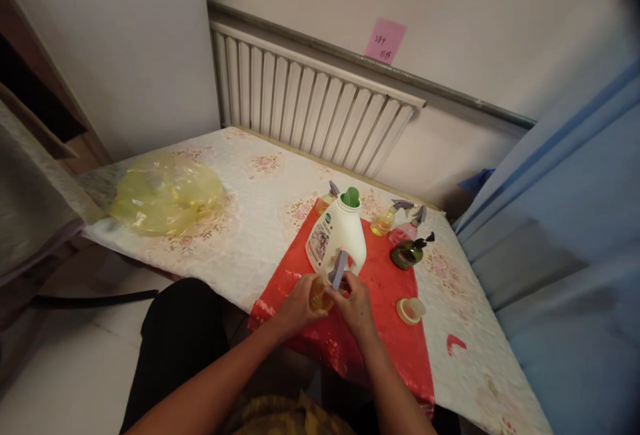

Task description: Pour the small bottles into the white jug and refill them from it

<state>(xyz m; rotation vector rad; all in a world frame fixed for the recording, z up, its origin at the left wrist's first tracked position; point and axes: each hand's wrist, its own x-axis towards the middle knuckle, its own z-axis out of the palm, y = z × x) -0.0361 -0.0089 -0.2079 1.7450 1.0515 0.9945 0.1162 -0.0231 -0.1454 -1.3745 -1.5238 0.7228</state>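
My left hand (301, 310) is wrapped round a small clear spray bottle (319, 294) with yellowish liquid, near the table's front edge. On the bottle's top sits a grey spray head (339, 270), and my right hand (355, 302) has its fingers closed on it. Whether the head is screwed down cannot be seen. Just behind stands a large white detergent jug (343, 230) with a label and a green spout (351, 196), its cap off. To the right lies a pale translucent cap (411, 311) on the red plastic sheet (387, 342).
Behind the jug is another spray bottle (327, 199). Right of it stand a yellow spray bottle (383, 222), a pink one (403, 231) and a dark green pump bottle (407, 254). A yellow plastic bag (167, 195) lies left on the flowered tablecloth (245, 222). A blue curtain (565, 235) hangs right.
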